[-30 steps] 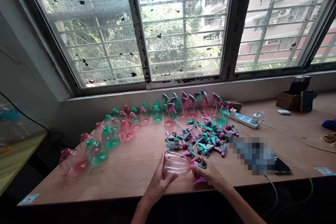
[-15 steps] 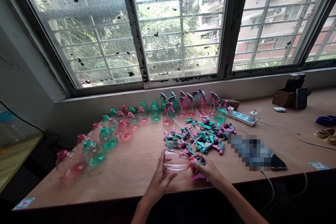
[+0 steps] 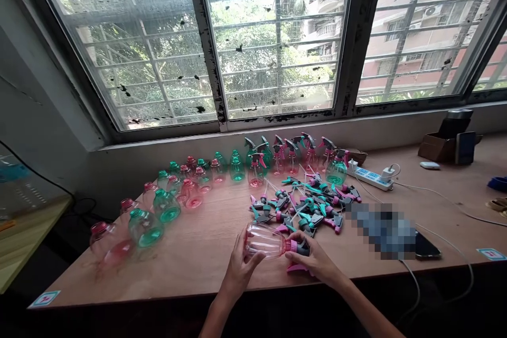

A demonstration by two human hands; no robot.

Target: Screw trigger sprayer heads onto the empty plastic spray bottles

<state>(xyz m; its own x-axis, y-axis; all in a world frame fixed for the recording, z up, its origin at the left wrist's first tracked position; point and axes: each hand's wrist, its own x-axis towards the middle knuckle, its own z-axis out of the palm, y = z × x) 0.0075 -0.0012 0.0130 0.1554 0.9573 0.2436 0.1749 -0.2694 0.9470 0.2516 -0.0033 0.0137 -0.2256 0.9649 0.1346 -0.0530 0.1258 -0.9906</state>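
A clear pink spray bottle point(image 3: 264, 240) lies sideways in the air above the table's front edge, its neck toward the right. My left hand point(image 3: 240, 260) is closed around its base end, thumb below and fingers behind. At the neck, my right hand point(image 3: 312, 257) grips a spray head point(image 3: 295, 246) with a pink collar and dark body, which sits against the bottle's mouth. Its pink trigger points down below my fingers. Just behind my hands lies a pile of loose pink, teal and black spray heads point(image 3: 303, 208) with thin tubes.
Open green and pink bottles, such as a green one point(image 3: 146, 228), stand along the left and back. Several bottles with heads fitted point(image 3: 292, 157) stand by the wall. A power strip point(image 3: 370, 177), a phone point(image 3: 428, 245) and cables lie to the right on the wooden table point(image 3: 190, 264).
The bottle has tilted slightly, its neck now lower. My right hand has shifted at the spray head, so the pink collar shows more. The view has moved slightly left.
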